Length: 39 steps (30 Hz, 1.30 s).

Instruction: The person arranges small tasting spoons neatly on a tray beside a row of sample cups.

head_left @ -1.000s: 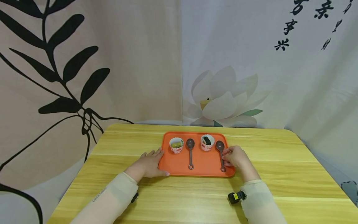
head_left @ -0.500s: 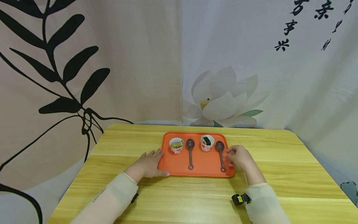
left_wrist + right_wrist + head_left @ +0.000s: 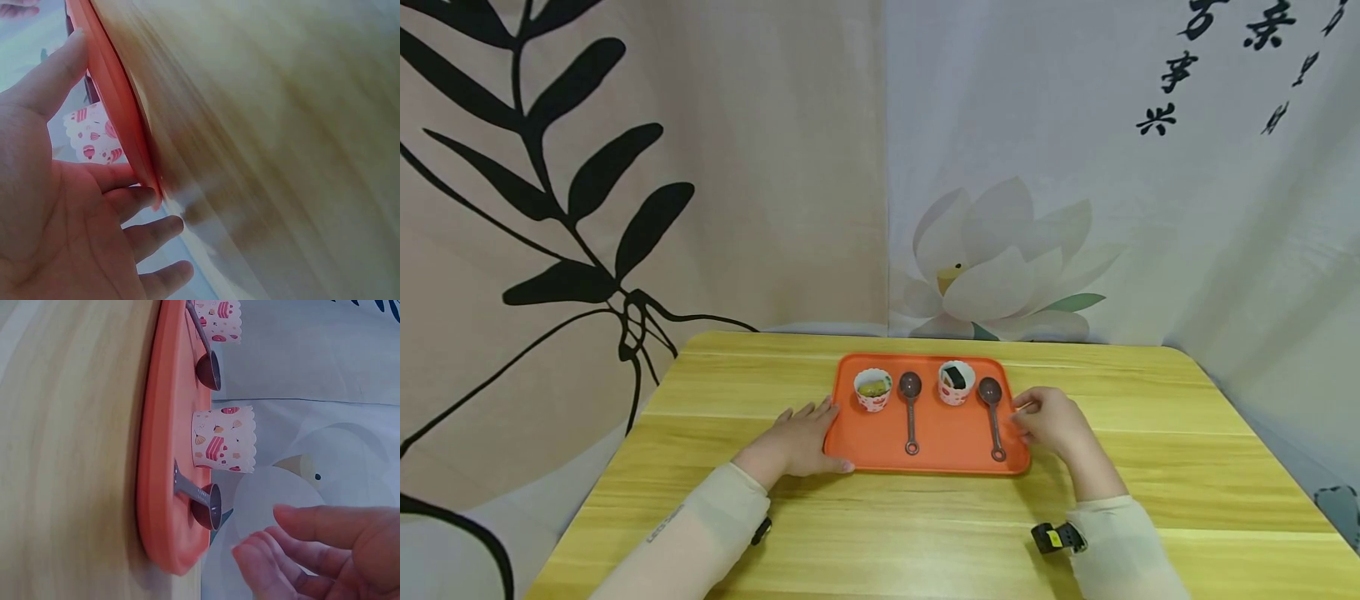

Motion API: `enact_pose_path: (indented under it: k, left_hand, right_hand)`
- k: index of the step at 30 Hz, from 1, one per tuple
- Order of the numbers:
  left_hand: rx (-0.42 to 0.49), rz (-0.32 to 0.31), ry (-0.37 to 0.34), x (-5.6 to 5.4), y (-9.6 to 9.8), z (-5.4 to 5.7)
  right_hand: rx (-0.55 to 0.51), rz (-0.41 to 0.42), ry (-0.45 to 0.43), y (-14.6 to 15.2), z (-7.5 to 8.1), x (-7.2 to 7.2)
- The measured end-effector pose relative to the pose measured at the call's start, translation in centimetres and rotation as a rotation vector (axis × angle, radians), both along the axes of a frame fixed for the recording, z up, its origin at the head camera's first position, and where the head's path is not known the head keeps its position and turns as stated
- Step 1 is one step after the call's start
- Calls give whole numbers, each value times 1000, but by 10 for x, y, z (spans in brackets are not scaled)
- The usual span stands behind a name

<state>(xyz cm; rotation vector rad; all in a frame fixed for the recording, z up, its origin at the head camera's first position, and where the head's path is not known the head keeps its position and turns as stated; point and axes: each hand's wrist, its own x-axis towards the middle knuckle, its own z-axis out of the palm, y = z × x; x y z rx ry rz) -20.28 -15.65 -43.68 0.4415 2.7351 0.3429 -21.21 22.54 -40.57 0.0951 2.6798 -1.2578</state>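
An orange tray [image 3: 955, 450] lies on the table. My left hand [image 3: 801, 442] rests at its left end, fingers straight; in the left wrist view its thumb and fingertips touch the tray's rim [image 3: 122, 94]. My right hand [image 3: 1054, 423] is beside the tray's right edge, loosely curled and holding nothing. Closest to it on the tray lies a brown measuring spoon [image 3: 992, 417], with its bowl [image 3: 212, 506] toward the back. A second measuring spoon [image 3: 911, 412] lies between two patterned paper cups. The left cup [image 3: 873, 392] holds something yellow-green, the right cup [image 3: 957, 383] something black and white.
The yellow wooden table [image 3: 880, 542] extends on all sides of the tray. Behind it hangs a pale curtain [image 3: 775, 167] printed with dark leaves and a lotus. A small black camera [image 3: 1056, 537] is strapped at the right wrist.
My right hand has drawn away from the right measuring spoon's handle, moving right to the tray's edge. My left hand, the tray and everything on it have stayed in place.
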Motion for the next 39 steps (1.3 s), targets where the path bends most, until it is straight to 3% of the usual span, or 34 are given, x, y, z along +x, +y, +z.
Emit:
enact_pose_path:
  k: [10,27,33,39]
  left_hand:
    - [6,-6,27,1,0,0]
    - [26,-52,63,4,-4,2]
    - [60,-71,140,9,-11,1]
    - [93,-74,299,15,-19,5]
  right_hand:
    - [91,17,30,3,6,7]
    - [295,102,197,19,10,14]
    - [322,100,219,24,8,16]
    - [332,112,245,29,6,18]
